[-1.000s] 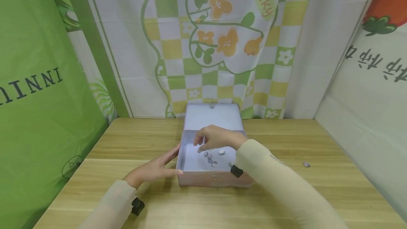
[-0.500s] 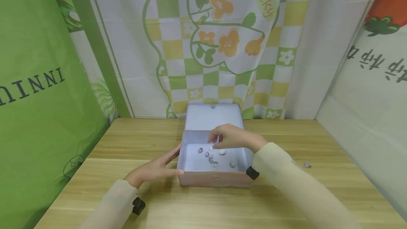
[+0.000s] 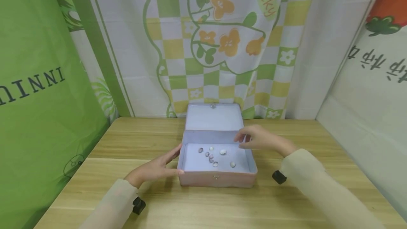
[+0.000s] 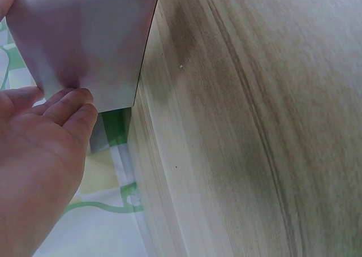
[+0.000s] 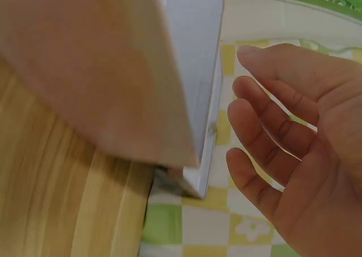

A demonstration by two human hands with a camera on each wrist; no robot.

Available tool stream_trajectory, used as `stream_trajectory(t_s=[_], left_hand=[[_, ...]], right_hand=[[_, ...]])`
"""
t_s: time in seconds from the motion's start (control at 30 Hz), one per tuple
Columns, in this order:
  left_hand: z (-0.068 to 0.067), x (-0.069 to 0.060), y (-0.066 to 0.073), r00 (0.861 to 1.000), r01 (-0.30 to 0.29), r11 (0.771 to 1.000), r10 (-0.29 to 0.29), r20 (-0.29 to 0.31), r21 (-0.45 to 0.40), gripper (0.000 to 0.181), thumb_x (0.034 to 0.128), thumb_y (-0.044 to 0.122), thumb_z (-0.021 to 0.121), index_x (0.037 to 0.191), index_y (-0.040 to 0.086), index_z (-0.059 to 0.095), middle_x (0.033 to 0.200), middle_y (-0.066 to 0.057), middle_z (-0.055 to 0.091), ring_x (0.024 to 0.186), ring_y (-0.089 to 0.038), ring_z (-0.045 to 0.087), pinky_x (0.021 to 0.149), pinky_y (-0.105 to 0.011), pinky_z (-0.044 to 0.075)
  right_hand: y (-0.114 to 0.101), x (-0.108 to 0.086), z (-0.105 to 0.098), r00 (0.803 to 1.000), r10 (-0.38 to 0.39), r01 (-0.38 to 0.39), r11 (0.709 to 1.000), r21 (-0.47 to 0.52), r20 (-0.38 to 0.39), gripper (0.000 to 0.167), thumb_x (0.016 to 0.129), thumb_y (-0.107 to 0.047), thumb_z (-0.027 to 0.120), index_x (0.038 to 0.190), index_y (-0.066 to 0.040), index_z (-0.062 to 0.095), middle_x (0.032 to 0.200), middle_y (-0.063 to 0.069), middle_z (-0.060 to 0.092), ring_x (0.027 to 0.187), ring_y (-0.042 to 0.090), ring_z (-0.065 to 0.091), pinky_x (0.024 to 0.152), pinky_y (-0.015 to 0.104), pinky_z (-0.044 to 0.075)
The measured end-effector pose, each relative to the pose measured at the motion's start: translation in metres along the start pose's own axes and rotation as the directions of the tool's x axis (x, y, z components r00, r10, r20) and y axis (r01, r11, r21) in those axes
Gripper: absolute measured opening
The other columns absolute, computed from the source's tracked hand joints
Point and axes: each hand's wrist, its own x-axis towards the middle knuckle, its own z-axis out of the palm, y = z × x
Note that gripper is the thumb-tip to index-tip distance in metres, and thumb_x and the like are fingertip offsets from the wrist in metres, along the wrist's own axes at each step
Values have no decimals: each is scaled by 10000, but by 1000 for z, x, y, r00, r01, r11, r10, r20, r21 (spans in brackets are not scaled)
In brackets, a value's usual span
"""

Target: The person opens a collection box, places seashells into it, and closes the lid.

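Observation:
A pink metal box (image 3: 203, 180) with a pale inside stands on the table, its lid (image 3: 214, 118) folded back. Several small shell-like pieces, whitish and purplish, lie spread on its floor, one whitish piece (image 3: 223, 152) among them. My left hand (image 3: 157, 169) rests against the box's left side, thumb at the front corner; in the left wrist view its fingers (image 4: 73, 107) touch the side wall. My right hand (image 3: 262, 139) hovers over the box's right rim with loosely bent fingers. In the right wrist view, no object shows between its fingers (image 5: 249, 127).
The wooden table (image 3: 152, 207) extends around the box. Behind the lid hangs a checked curtain (image 3: 216, 80). A green cloth (image 3: 47, 123) closes off the left side and a pale cloth (image 3: 365, 109) the right.
My right hand has moved right, from inside the box to above its right rim. Two more small pieces show on the box floor. The loose piece on the table is now hidden behind my right sleeve.

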Motion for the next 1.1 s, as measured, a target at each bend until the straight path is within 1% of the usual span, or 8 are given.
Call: stream_trajectory(t_s=[0.1,0.3,0.47,0.57,0.7,0.87,0.93,1.1], left_hand=[[0,0,0,1000,2,1000,-2,-2,-1,1004,935,353,728,1626,189,18,1661,-116,108,1499,-290,168,1183,-551,154],[0,0,0,1000,-2,1000,2,-7,11,1010,932,357,731,1626,175,21,1662,-112,104,1497,-280,175,1185,-538,156],[0,0,0,999,-31,999,31,-10,17,991,943,332,721,1625,157,22,1660,-124,99,1493,-329,180,1178,-555,161],[1,1,-1,999,-49,999,49,-5,11,981,951,307,715,1624,158,17,1660,-122,88,1493,-350,173,1176,-560,160],[2,2,-1,998,-62,998,62,0,4,983,950,298,717,1623,185,9,1663,-124,76,1495,-356,164,1181,-541,158],[1,3,-2,997,-74,997,74,6,2,989,947,302,721,1621,232,1,1668,-119,59,1497,-354,157,1182,-533,162],[1,3,-2,997,-78,997,78,10,1,986,950,300,717,1620,243,-3,1669,-95,52,1499,-345,152,1182,-533,162],[0,2,-2,997,-78,997,78,13,0,982,952,301,713,1619,252,-6,1669,-63,42,1500,-341,147,1183,-530,161]], right_hand=[[10,-15,-4,999,28,-27,999,24,-24,153,898,-76,729,1050,-55,727,993,4,710,855,146,643,746,295,563],[28,-47,-12,995,81,-76,994,84,-64,179,928,-107,721,1068,4,704,1002,51,705,862,173,645,770,325,563],[44,-75,-18,987,146,-140,986,87,-72,197,943,-117,700,1099,2,685,1020,89,680,879,172,622,772,309,552],[55,-93,-21,980,182,-175,980,90,-80,200,942,-85,689,1112,18,676,1018,99,670,882,164,619,761,292,553],[71,-118,-20,973,211,-203,975,90,-91,217,937,-45,680,1122,67,672,999,87,674,844,132,619,708,286,554],[88,-147,-18,960,265,-258,963,76,-93,245,946,-67,679,1145,77,675,1005,84,689,828,84,620,680,266,553],[93,-156,-16,952,291,-284,956,79,-95,253,949,-84,682,1145,75,675,1003,74,692,831,75,619,681,259,552],[105,-175,-13,944,322,-315,945,90,-77,276,950,-83,673,1142,114,651,1002,93,700,833,86,638,698,248,550]])
